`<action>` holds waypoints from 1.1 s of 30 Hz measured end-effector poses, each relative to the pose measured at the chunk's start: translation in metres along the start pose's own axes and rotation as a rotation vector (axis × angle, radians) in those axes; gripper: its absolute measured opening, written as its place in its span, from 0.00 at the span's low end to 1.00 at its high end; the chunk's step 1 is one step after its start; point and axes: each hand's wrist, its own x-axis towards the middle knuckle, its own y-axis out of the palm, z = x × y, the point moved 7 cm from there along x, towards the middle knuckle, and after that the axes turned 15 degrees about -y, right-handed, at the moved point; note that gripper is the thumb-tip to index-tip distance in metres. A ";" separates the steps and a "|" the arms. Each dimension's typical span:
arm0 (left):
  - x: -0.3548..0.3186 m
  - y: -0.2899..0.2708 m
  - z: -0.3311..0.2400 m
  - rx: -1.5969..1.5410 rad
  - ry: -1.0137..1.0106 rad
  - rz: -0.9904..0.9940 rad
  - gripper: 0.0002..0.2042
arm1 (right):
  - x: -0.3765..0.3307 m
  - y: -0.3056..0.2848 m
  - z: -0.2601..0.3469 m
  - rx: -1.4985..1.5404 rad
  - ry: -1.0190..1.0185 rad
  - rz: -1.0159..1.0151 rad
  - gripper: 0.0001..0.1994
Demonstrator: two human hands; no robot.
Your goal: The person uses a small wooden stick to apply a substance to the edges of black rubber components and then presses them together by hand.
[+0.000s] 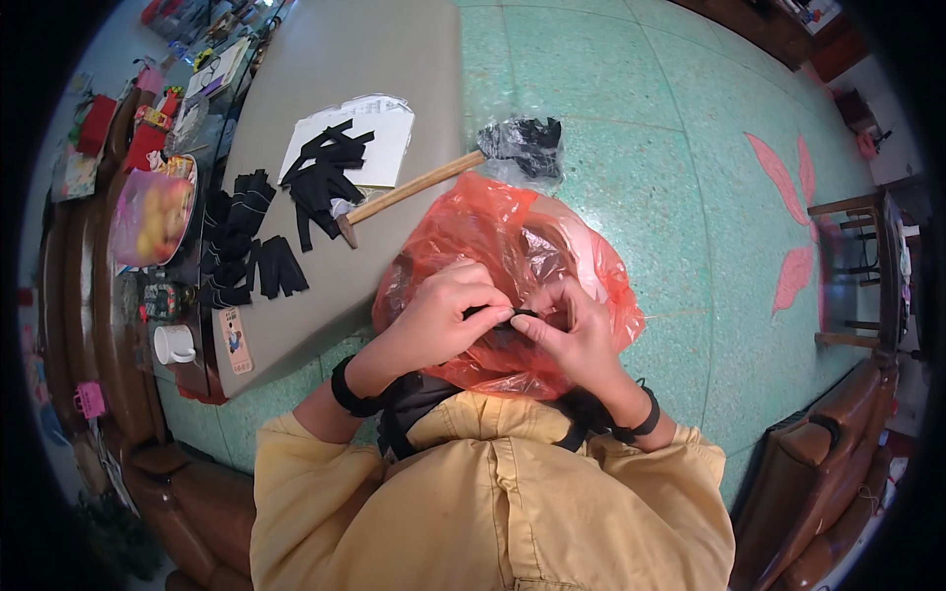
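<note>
My left hand [461, 306] and my right hand [574, 330] meet over a red plastic bag [419, 244] at my lap. Thumbs and fingers of both pinch a small black strip [506, 317] that looks like fabric; most of it is hidden by the fingers. Pale material [581, 251] shows at the bag's right side. To the left, a pile of black strips [323, 182] lies on white paper [387, 148] on a grey table [360, 49]. More black strips [236, 231], some in bundles, lie nearer the table's left edge.
A wooden stick [419, 187] juts past the table's right edge, with a clear plastic bag of black pieces [522, 148] at its far end. A white mug [174, 344], a card [235, 340] and a bag of fruit [156, 222] stand left. Brown sofas [823, 453] flank me.
</note>
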 end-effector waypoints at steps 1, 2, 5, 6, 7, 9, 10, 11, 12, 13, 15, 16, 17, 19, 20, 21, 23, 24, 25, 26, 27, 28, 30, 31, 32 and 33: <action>0.003 -0.002 0.001 0.002 0.002 -0.002 0.02 | 0.002 0.000 -0.004 0.009 0.055 0.010 0.04; 0.005 -0.001 0.001 0.073 0.048 0.015 0.02 | 0.003 -0.001 -0.003 0.009 0.051 0.010 0.04; 0.008 -0.009 0.007 0.118 0.013 0.092 0.03 | 0.004 -0.004 0.000 -0.126 0.016 0.205 0.04; 0.008 -0.014 0.012 0.089 -0.067 0.152 0.03 | 0.002 -0.010 -0.002 -0.125 0.089 0.227 0.05; 0.006 -0.016 0.022 -0.070 -0.298 0.248 0.05 | 0.000 -0.013 -0.004 -0.125 0.163 0.250 0.05; 0.005 -0.011 0.028 -0.067 -0.224 0.278 0.05 | 0.003 -0.007 0.004 -0.132 0.125 0.339 0.06; 0.005 -0.008 0.022 -0.065 -0.147 0.312 0.05 | 0.003 -0.002 0.008 -0.140 0.087 0.422 0.06; 0.004 -0.003 0.022 -0.050 -0.219 0.382 0.06 | 0.004 0.004 0.009 -0.085 -0.027 0.385 0.05; 0.005 -0.004 0.020 -0.052 -0.219 0.383 0.06 | 0.004 0.004 0.008 -0.087 -0.025 0.384 0.05; 0.006 -0.004 0.022 -0.040 -0.267 0.426 0.06 | 0.005 0.006 0.005 -0.072 0.009 0.411 0.05; 0.007 -0.003 0.026 -0.027 -0.314 0.467 0.06 | 0.003 0.006 0.003 -0.057 0.042 0.438 0.05; 0.005 -0.002 0.029 -0.141 -0.355 0.487 0.06 | -0.003 0.004 -0.001 -0.074 0.084 0.458 0.06; 0.004 -0.001 0.032 -0.256 -0.395 0.506 0.06 | -0.005 0.003 -0.003 -0.090 0.126 0.477 0.06; 0.002 0.003 0.038 -0.324 -0.423 0.483 0.06 | -0.001 0.010 0.001 -0.069 0.070 0.477 0.06; 0.002 0.005 0.041 -0.395 -0.449 0.466 0.06 | 0.001 0.014 0.005 -0.051 0.019 0.474 0.05; 0.004 0.005 0.032 -0.230 -0.284 0.445 0.07 | 0.001 0.017 0.001 -0.057 0.025 0.476 0.05; 0.008 0.002 0.029 -0.249 -0.347 0.380 0.07 | 0.004 0.018 0.000 -0.144 -0.091 0.477 0.05; 0.010 -0.001 0.032 -0.269 -0.409 0.313 0.08 | 0.003 0.017 0.000 -0.145 -0.092 0.476 0.05; 0.011 -0.004 0.038 -0.307 -0.443 0.226 0.09 | 0.004 0.007 -0.005 -0.132 -0.005 0.366 0.05; 0.008 -0.002 0.042 -0.303 -0.439 0.222 0.09 | 0.004 -0.002 -0.010 -0.118 0.082 0.255 0.04; 0.002 -0.003 0.053 -0.467 -0.537 0.154 0.09 | 0.004 -0.004 -0.012 -0.140 0.067 0.208 0.05; -0.004 0.000 0.064 -0.636 -0.631 0.098 0.10 | 0.001 -0.005 -0.015 -0.147 0.069 0.201 0.05; -0.016 0.017 0.063 -0.530 -0.548 0.184 0.08 | -0.002 -0.006 -0.016 -0.149 0.051 0.130 0.05; -0.018 0.018 0.060 -0.508 -0.549 0.160 0.08 | -0.002 -0.005 -0.016 -0.146 0.052 0.130 0.05; -0.018 0.019 0.057 -0.486 -0.550 0.137 0.07 | 0.000 -0.003 -0.016 -0.128 0.047 0.151 0.05; -0.019 0.020 0.056 -0.485 -0.552 0.138 0.07 | 0.001 -0.001 -0.015 -0.110 0.042 0.171 0.05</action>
